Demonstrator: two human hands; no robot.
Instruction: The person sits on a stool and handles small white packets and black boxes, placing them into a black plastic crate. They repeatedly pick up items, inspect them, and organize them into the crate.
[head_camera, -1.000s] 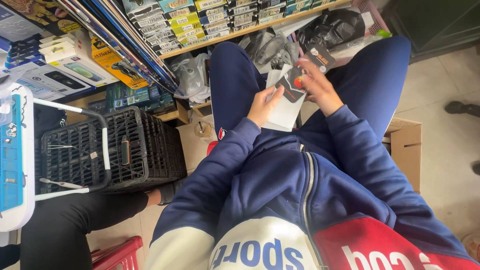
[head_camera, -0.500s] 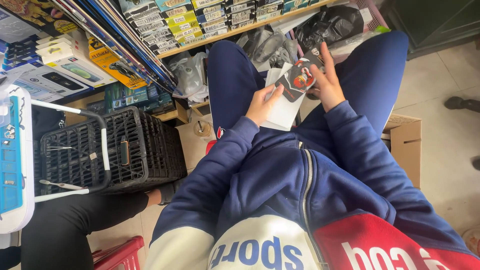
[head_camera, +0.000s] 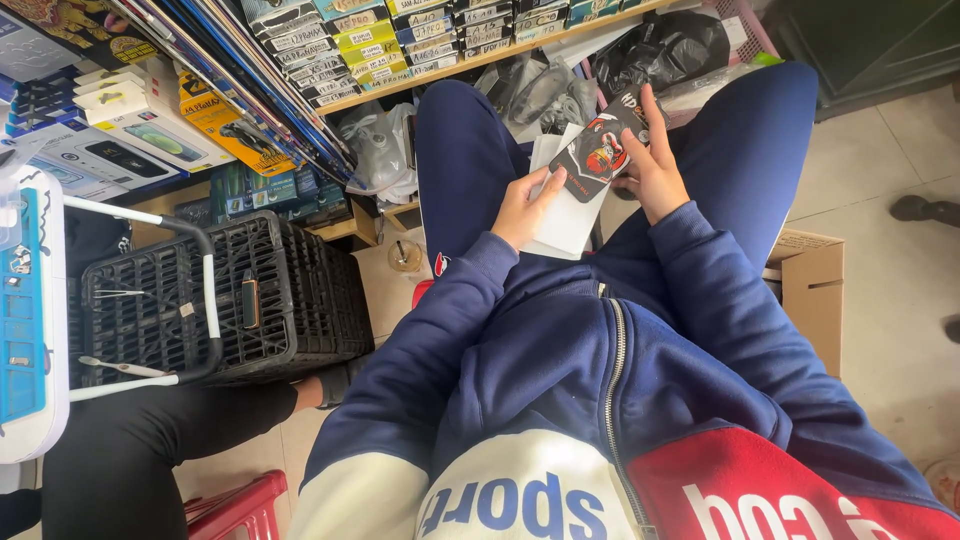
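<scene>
I am seated in a blue zip jacket and blue trousers, looking down at my lap. My left hand (head_camera: 525, 205) grips a stack of flat white packets (head_camera: 570, 220) by its left edge. A small black card with a red and white picture (head_camera: 598, 150) lies on top of the stack, and my right hand (head_camera: 655, 165) pinches it at its right edge, fingers raised above it. Both hands sit between my knees, in front of a low shelf.
A black plastic crate (head_camera: 215, 300) stands at the left on the floor. Boxes of phone accessories (head_camera: 150, 130) and rows of labelled packets (head_camera: 400, 35) fill the shelf. Clear and black plastic bags (head_camera: 660, 45) lie behind my hands. A cardboard box (head_camera: 810, 280) sits at the right, a red stool (head_camera: 240, 505) below.
My right hand has lifted the black card up and away from me, further up the stack. The left hand keeps hold of the white packets.
</scene>
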